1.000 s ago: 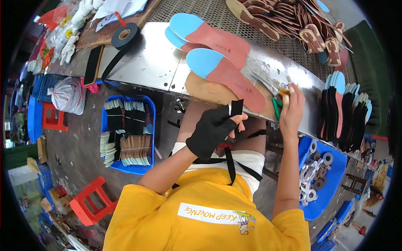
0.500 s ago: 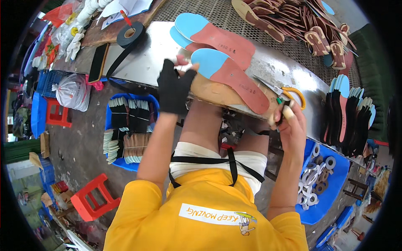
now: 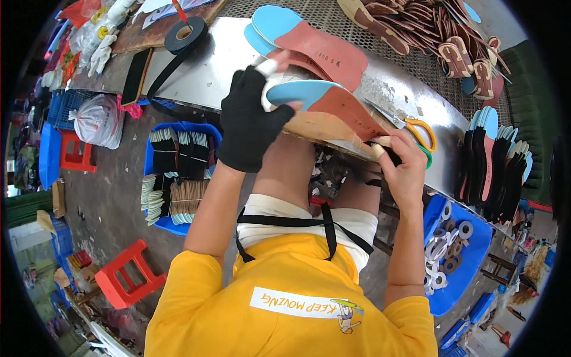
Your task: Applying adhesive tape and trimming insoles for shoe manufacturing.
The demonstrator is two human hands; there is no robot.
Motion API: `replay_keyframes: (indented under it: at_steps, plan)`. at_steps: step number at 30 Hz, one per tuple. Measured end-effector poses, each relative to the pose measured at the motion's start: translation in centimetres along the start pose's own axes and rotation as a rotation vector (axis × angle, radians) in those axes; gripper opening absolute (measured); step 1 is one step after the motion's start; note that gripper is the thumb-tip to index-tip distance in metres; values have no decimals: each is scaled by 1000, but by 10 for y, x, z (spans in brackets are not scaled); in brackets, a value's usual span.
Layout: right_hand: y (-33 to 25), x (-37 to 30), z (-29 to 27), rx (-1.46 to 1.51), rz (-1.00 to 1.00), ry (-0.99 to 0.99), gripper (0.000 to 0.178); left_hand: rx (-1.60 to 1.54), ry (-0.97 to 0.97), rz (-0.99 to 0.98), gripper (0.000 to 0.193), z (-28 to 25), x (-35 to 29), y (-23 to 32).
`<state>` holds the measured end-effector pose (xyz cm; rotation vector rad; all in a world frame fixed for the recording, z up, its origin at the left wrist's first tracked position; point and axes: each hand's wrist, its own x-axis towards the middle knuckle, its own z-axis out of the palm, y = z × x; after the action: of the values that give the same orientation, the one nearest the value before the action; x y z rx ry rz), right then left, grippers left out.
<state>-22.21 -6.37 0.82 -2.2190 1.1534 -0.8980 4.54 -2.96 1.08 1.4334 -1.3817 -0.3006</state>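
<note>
A single insole (image 3: 342, 107), red-brown with a light blue toe end, sits tilted over a brown board (image 3: 327, 127) at the bench's near edge. My right hand (image 3: 404, 166) pinches its heel end; something dark shows under those fingers, too hidden to name. My left hand (image 3: 253, 122), in a black fingerless glove, is beside the blue toe end with fingers and thumb spread. Whether its thumb touches the insole I cannot tell. Just beyond lies a small stack of similar insoles (image 3: 327, 50). Scissors (image 3: 416, 128) with yellow and green handles rest by my right hand.
A black tape roll (image 3: 185, 35) and a dark flat block (image 3: 137, 76) lie on the left. Bundled insoles fill a blue bin (image 3: 156, 140) below. At right stand upright insoles (image 3: 489, 160), above a blue bin (image 3: 476, 285) of tape rolls. Sandal-like soles (image 3: 404, 27) pile up behind.
My right hand has moved up and left and taken the insole's heel end. The insole has tipped. My left hand has shifted slightly up and right, its fingers spreading.
</note>
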Motion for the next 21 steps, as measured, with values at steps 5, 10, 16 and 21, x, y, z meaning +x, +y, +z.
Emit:
replay_keyframes:
  at_steps: [5,10,16,21]
  plan:
    - [12,-5,1,-13,-7,28,12,273,-103,359,31,27,18,-8]
    - [1,1,-18,481,182,191,18,179,-115,202,25,24,-3,-12]
    - [-25,50,3,484,397,-36,17,2,-106,141,30,24,-5,-11]
    - [-31,74,29,431,167,-117,16,-28,-134,111,31,23,-6,-13]
